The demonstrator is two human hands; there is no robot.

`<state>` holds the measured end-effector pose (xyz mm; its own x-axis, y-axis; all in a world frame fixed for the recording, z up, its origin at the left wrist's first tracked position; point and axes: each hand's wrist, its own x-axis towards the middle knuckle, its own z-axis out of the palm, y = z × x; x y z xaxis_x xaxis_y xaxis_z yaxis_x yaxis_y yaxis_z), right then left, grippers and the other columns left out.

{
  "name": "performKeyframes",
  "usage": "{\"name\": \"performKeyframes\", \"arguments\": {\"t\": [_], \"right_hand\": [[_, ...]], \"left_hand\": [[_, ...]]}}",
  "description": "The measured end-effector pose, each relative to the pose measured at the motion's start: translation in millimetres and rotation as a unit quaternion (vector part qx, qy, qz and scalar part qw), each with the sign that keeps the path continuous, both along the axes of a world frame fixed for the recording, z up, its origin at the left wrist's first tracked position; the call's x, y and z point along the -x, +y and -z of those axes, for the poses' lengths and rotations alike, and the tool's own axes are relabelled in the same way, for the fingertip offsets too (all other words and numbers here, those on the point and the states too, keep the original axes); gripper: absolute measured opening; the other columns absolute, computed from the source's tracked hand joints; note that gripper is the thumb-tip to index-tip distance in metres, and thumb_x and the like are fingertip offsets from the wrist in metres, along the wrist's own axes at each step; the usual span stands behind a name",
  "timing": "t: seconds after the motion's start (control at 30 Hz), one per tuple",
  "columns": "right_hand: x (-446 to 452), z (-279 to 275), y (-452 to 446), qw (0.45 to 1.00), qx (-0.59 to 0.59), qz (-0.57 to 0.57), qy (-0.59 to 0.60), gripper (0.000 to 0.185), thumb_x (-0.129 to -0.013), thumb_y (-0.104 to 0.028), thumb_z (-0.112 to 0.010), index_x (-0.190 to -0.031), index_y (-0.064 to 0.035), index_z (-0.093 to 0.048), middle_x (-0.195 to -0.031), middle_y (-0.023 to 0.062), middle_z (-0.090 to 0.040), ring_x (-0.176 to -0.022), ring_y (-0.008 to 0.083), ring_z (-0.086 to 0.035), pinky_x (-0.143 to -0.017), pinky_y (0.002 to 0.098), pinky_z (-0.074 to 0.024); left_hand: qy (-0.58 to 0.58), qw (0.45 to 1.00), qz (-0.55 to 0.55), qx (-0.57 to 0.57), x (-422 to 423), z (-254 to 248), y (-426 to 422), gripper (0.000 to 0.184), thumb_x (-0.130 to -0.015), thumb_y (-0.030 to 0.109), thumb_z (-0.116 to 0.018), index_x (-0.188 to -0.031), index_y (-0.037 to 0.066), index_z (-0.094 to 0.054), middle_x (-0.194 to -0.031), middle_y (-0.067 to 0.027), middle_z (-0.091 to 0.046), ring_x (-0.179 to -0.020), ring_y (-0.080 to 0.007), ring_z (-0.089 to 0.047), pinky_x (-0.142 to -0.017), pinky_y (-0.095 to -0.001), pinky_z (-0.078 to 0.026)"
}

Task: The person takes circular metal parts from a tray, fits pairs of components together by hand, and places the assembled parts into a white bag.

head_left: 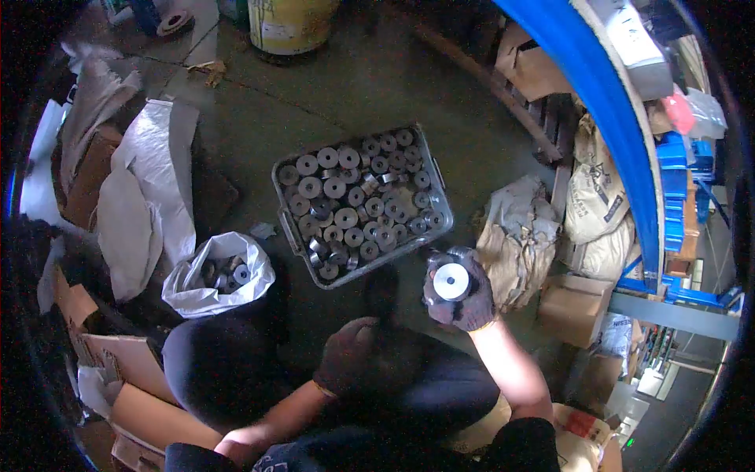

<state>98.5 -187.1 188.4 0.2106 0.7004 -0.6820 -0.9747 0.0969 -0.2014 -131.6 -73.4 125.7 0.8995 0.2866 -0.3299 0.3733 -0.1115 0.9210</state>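
Note:
My right hand (pixel 470 305), in a dark glove, grips a round metal ring (pixel 451 282) with a small centre hole. The ring's bright flat face is turned up toward me. Just left of that hand stands a grey plastic crate (pixel 285 223) holding many similar metal rings (pixel 334 187), some flat and others on edge. My gloved left hand (pixel 346 355) is low over my lap, its fingers lost in shadow. Off to its left sits an open white sack (pixel 182 288) with more metal rings (pixel 238 275) inside.
A yellow bucket (pixel 289 27) stands at the back. Crumpled paper sacking (pixel 515 244) and a cardboard box (pixel 574 309) lie to the right, below a blue curved beam (pixel 609 94). White woven sacks (pixel 161 173) and cardboard (pixel 130 362) line the left side.

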Motion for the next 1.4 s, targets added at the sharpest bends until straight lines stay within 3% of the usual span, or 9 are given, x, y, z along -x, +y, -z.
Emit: {"name": "performKeyframes", "arguments": {"t": [0.3, 0.37, 0.57, 0.73, 0.8, 0.87, 1.23, 1.33, 1.4], "right_hand": [[84.5, -69.4, 16.5, 0.968, 0.007, -0.067, -0.243, 0.048, -0.077, -0.036, -0.065, -0.110, -0.0043, -0.053, -0.100, 0.0089, -0.060, -0.084, 0.0192, -0.060, -0.070, 0.0332, -0.0508], [99.6, -89.5, 22.5, 0.907, 0.098, -0.207, -0.353, 0.051, -0.072, -0.027, -0.068, -0.114, -0.0042, -0.050, -0.101, 0.0076, -0.060, -0.088, 0.0156, -0.060, -0.073, 0.0293, -0.0506], [170.0, -126.6, 57.6, 0.422, 0.168, -0.321, -0.831, 0.058, -0.056, -0.015, -0.083, -0.104, -0.0046, -0.053, -0.108, 0.0083, -0.060, -0.097, 0.0194, -0.059, -0.084, 0.0341, -0.0480], [183.7, -142.1, 45.2, 0.581, 0.076, -0.259, -0.768, 0.057, -0.064, -0.011, -0.080, -0.110, -0.0039, -0.048, -0.112, 0.0149, -0.057, -0.104, 0.0231, -0.057, -0.088, 0.0353, -0.0463], [191.4, -154.0, 40.8, 0.720, 0.144, -0.207, -0.647, 0.055, -0.066, -0.007, -0.079, -0.111, -0.0032, -0.047, -0.107, 0.0148, -0.058, -0.101, 0.0225, -0.058, -0.089, 0.0355, -0.0459], [198.4, -156.3, 39.4, 0.743, 0.149, -0.152, -0.634, 0.054, -0.064, -0.010, -0.080, -0.107, -0.0029, -0.049, -0.100, 0.0122, -0.061, -0.093, 0.0203, -0.061, -0.083, 0.0334, -0.0482], [216.7, -164.4, 45.5, 0.288, 0.171, -0.241, -0.911, 0.066, -0.053, -0.027, -0.085, -0.105, -0.0035, -0.053, -0.099, 0.0156, -0.057, -0.090, 0.0350, -0.056, -0.080, 0.0409, -0.0467], [223.8, -159.9, 47.8, 0.278, 0.181, -0.221, -0.917, 0.060, -0.058, -0.026, -0.084, -0.103, -0.0071, -0.052, -0.100, 0.0125, -0.055, -0.090, 0.0321, -0.054, -0.078, 0.0415, -0.0464], [226.6, -154.1, 46.6, 0.303, 0.186, -0.212, -0.910, 0.063, -0.055, -0.028, -0.085, -0.105, -0.0066, -0.052, -0.102, 0.0138, -0.055, -0.091, 0.0332, -0.055, -0.078, 0.0416, -0.0468]], "left_hand": [[-0.058, 0.892, -0.154, 0.421, 14.8, -63.7, 23.7, 0.042, -0.095, 0.035, -0.043, -0.120, 0.002, -0.054, -0.114, -0.0099, -0.058, -0.105, -0.0175, -0.053, -0.090, -0.0304, -0.041], [-0.033, 0.738, -0.160, 0.655, 15.0, -74.1, 24.8, 0.050, -0.095, 0.043, -0.040, -0.124, 0.004, -0.050, -0.118, -0.0106, -0.056, -0.107, -0.0201, -0.052, -0.092, -0.0324, -0.040], [-0.091, 0.623, -0.113, 0.768, 33.8, -116.7, 46.7, 0.049, -0.097, 0.040, -0.036, -0.127, 0.003, -0.044, -0.115, -0.0085, -0.058, -0.100, -0.0184, -0.059, -0.088, -0.0315, -0.047], [-0.160, 0.625, -0.085, 0.759, 59.1, -118.1, 50.7, 0.049, -0.095, 0.039, -0.041, -0.128, 0.003, -0.043, -0.128, -0.0128, -0.050, -0.108, -0.0198, -0.057, -0.092, -0.0381, -0.047], [-0.252, 0.789, -0.088, 0.554, 67.5, -134.7, 54.2, 0.052, -0.093, 0.040, -0.045, -0.132, 0.006, -0.039, -0.135, -0.0165, -0.042, -0.111, -0.0266, -0.055, -0.086, -0.0379, -0.051], [-0.164, 0.456, -0.050, 0.874, 58.3, -138.1, 56.1, 0.061, -0.091, 0.049, -0.042, -0.136, 0.009, -0.033, -0.139, -0.0200, -0.036, -0.115, -0.0344, -0.051, -0.087, -0.0380, -0.051], [-0.118, 0.523, -0.085, 0.840, 67.0, -111.7, 46.3, 0.073, -0.090, 0.058, -0.032, -0.137, 0.003, -0.028, -0.133, -0.0211, -0.042, -0.111, -0.0364, -0.052, -0.092, -0.0426, -0.046], [-0.243, 0.805, -0.059, 0.538, 75.2, -113.9, 50.4, 0.070, -0.090, 0.055, -0.038, -0.138, 0.005, -0.027, -0.133, -0.0209, -0.043, -0.108, -0.0312, -0.054, -0.089, -0.0396, -0.048], [-0.208, 0.462, -0.066, 0.860, 70.9, -99.9, 49.6, 0.061, -0.093, 0.044, -0.042, -0.138, 0.007, -0.027, -0.129, -0.0194, -0.046, -0.104, -0.0262, -0.055, -0.088, -0.0371, -0.048]]}}
